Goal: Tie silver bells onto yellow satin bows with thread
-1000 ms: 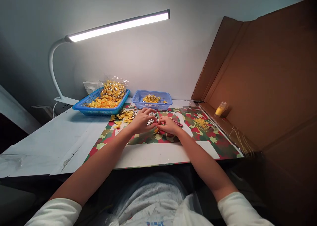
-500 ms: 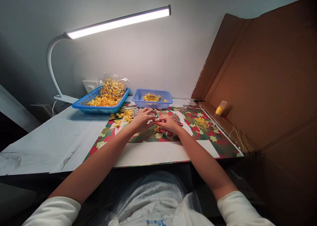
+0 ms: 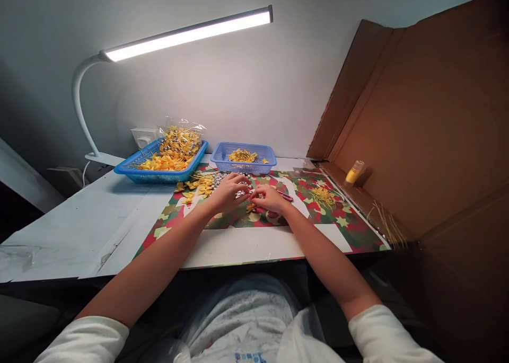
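Observation:
Over the patterned mat, my left hand [image 3: 229, 193] and my right hand [image 3: 269, 198] meet fingertip to fingertip. Both are closed in a pinch; what sits between the fingers is too small to make out. Right below the fingertips is a yellow ribbon bow [image 3: 250, 207] with a shiny round bell, and I cannot tell whether it hangs from them or lies on the mat. Silver bells [image 3: 220, 182] are heaped behind my left hand, partly hidden by it. To their left lie loose yellow bows [image 3: 204, 185]. A pink-handled tool [image 3: 285, 196] shows behind my right hand.
A blue basket [image 3: 153, 178] piled with yellow bows stands back left, beside a smaller blue basket [image 3: 243, 167] holding more. Yellow cords [image 3: 324, 196] lie on the right of the mat. A yellow-filled bottle [image 3: 353, 173] stands by the cardboard wall [image 3: 429, 114]. A lamp [image 3: 191, 34] hangs above.
Almost nothing differs. The whole view has shifted slightly; both hands keep their pinch at the same spot above the bow.

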`<action>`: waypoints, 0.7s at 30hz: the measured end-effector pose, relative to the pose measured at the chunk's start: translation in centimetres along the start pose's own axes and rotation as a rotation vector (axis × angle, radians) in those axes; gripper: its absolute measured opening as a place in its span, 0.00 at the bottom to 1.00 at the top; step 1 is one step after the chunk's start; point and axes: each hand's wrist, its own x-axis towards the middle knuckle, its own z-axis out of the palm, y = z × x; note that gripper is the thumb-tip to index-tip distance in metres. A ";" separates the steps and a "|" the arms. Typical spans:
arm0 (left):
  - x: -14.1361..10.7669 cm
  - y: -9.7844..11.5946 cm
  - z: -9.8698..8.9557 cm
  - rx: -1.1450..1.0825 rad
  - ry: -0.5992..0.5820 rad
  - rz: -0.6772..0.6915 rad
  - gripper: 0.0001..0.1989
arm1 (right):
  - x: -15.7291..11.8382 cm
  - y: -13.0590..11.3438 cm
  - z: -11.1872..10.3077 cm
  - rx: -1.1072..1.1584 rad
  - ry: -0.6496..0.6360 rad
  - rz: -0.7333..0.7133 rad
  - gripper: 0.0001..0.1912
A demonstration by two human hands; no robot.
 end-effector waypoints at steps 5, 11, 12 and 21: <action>0.0 0.2 -0.1 -0.009 0.005 -0.007 0.13 | 0.0 0.3 0.1 0.022 -0.005 -0.020 0.07; 0.0 0.1 0.0 -0.004 0.001 -0.004 0.11 | 0.1 0.4 0.2 0.025 -0.006 -0.020 0.07; 0.0 0.1 0.0 -0.004 0.002 -0.002 0.11 | 0.1 0.4 0.2 0.022 -0.008 -0.018 0.07; -0.1 0.0 -0.2 -0.019 -0.022 0.007 0.08 | 0.0 0.1 0.0 -0.035 0.009 -0.001 0.07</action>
